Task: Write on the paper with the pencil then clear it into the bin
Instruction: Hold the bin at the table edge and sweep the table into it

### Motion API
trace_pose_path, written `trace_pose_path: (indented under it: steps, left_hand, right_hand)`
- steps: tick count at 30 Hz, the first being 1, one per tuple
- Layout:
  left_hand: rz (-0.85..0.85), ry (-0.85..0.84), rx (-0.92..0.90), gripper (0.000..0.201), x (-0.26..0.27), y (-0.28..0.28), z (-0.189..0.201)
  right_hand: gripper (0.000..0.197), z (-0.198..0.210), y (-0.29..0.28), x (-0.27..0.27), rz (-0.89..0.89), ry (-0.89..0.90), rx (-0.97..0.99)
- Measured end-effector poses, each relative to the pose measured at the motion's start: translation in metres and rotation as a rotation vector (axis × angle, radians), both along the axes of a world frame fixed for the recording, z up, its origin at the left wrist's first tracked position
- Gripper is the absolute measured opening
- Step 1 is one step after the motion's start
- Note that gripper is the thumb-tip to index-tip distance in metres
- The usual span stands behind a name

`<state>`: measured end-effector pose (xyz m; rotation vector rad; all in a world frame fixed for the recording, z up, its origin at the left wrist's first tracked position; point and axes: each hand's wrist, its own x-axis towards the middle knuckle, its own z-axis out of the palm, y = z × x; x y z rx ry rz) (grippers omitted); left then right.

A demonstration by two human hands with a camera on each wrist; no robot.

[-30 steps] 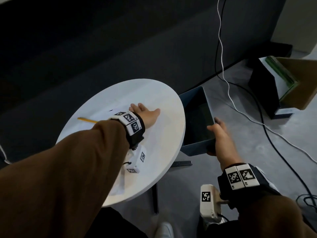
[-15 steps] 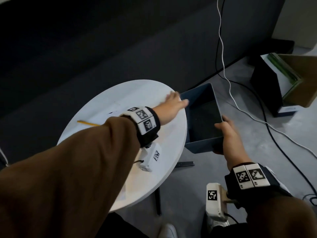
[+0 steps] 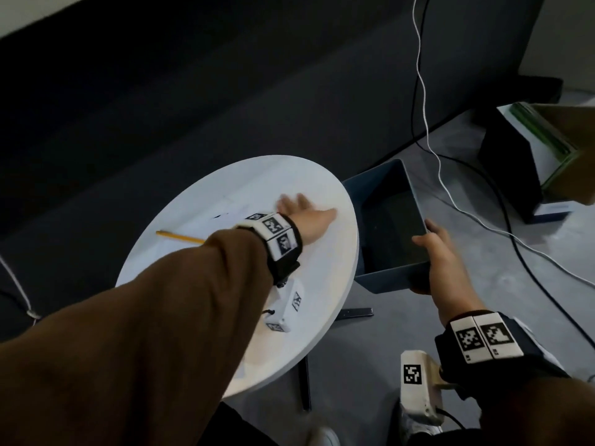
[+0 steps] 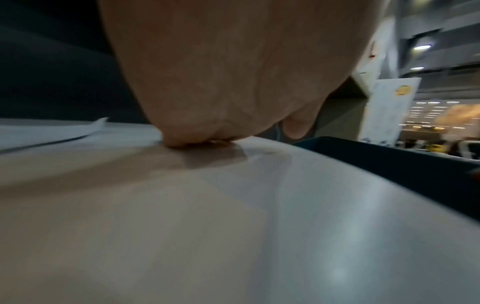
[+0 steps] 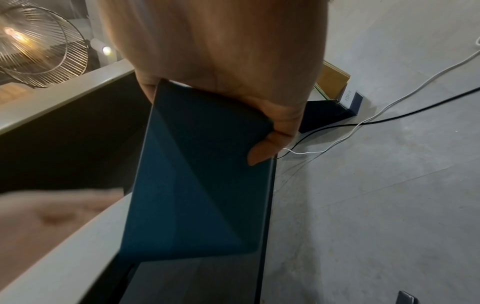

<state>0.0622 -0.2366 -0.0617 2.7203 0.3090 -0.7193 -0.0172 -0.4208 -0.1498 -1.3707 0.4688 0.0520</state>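
Your right hand grips the near corner of the bin, held just below the tabletop edge. Your left hand, fingers flat and spread, has pulled back from the rim since half a second ago, seemingly for another sweep. The paper lies beyond it, uncleared; the pencil rests at far left.
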Motion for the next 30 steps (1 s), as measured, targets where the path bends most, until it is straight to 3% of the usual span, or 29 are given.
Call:
trace_pose_path:
  steps: [3, 5, 8, 10, 12, 15, 17, 19, 22, 24, 27, 30]
  left_hand:
    - [-0.273, 0.057, -0.253, 0.072, -0.005, -0.033, 0.017]
    - [-0.319, 0.028, -0.285, 0.068, 0.001, -0.037, 0.021]
    - [-0.164, -0.088, -0.171, 0.071, 0.022, -0.006, 0.016]
    - [0.029, -0.092, -0.030, 0.076, 0.032, 0.021, 0.007]
    - [0.084, -0.062, 0.091, 0.080, 0.031, 0.032, -0.004]
    - [-0.160, -0.079, 0.097, 0.080, 0.020, 0.005, -0.014]
    - [-0.339, -0.062, -0.043, 0.074, 0.013, -0.028, -0.011]
    - [-0.379, -0.027, -0.249, 0.068, 0.013, -0.051, 0.000]
    - [-0.209, -0.126, -0.337, 0.069, 0.028, -0.046, 0.010]
    - [-0.039, -0.188, -0.229, 0.075, 0.040, -0.019, 0.007]
    - [0.199, -0.138, 0.039, 0.087, 0.048, 0.035, -0.006]
    - [0.211, -0.063, 0.113, 0.091, 0.045, 0.052, -0.015]
  right_hand:
    - [0.064, -0.001, 0.000, 0.004, -0.017, -0.004, 0.009]
    - [0.065, 0.001, 0.001, 0.006, -0.013, -0.012, 0.011]
    - [0.070, 0.002, -0.001, 0.006, -0.009, -0.022, 0.024]
    - [0.062, 0.000, -0.004, 0.006, -0.010, -0.019, 0.017]
    - [0.054, 0.000, -0.006, 0.006, -0.012, -0.018, 0.013]
    - [0.069, 0.003, -0.002, 0.008, 0.002, -0.004, 0.002]
    - [0.072, 0.004, 0.000, 0.007, 0.006, -0.010, -0.009]
    - [0.070, 0.003, 0.001, 0.006, 0.004, -0.020, -0.020]
    - [0.070, 0.003, -0.002, 0.005, -0.013, -0.006, -0.008]
    - [0.070, 0.003, -0.004, 0.005, -0.019, 0.003, 0.003]
    - [0.067, 0.002, -0.005, 0.006, -0.023, -0.007, 0.005]
    - [0.058, 0.001, -0.004, 0.006, -0.018, -0.013, 0.019]
